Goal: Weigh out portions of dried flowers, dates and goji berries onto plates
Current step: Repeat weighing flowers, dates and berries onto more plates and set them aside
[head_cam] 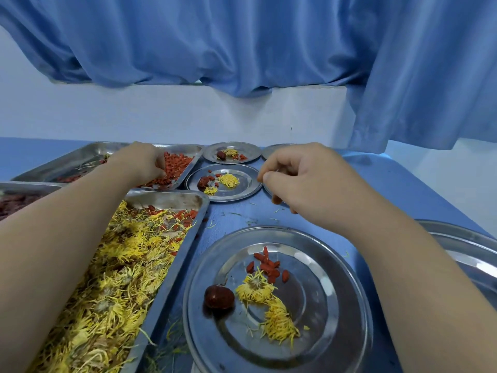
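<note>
On the blue table the left hand digs into goji berries, grip hidden. The right hand curls, contents unclear.

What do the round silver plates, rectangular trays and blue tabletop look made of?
Round silver plate: likely stainless steel, polished; it mirrors light, with pressed rings. Rectangular tray of yellow flowers: same shiny metal, duller, smudged rim. Blue tabletop: smooth, faintly glossy; plastic or painted, unclear.

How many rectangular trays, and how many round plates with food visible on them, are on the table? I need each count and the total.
Trays: 3 (goji tray, flower tray, date tray)
Plates showing food: 3 (near plate, middle plate, far plate)
Total: 6
</note>
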Demonstrator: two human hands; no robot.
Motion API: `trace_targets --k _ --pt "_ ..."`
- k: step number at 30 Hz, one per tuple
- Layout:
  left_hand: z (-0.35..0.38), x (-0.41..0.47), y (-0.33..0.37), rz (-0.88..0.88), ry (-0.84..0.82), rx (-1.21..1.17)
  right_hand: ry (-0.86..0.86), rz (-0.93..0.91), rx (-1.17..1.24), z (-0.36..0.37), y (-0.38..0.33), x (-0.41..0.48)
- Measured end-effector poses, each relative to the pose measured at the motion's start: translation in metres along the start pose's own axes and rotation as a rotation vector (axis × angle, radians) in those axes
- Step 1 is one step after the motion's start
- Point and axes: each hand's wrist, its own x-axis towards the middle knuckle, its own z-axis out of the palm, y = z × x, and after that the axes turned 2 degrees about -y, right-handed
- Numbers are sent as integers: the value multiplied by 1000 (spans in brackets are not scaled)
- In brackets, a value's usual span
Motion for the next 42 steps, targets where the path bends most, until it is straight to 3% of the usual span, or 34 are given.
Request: trace_targets --k 4,23,32,42 --pt "0 1 -1 31 -43 9 -4 8 9 1 1 0" --pt "-8 -11 -11 -183 -101 -564 -78 47 -26 -2 2 -1" --pt "-9 -9 -11 -179 -1 -615 -78 41 -51 1 4 0" --pt "-13 -15 -10 -229 -161 -772 -85 42 -45 2 6 -1"
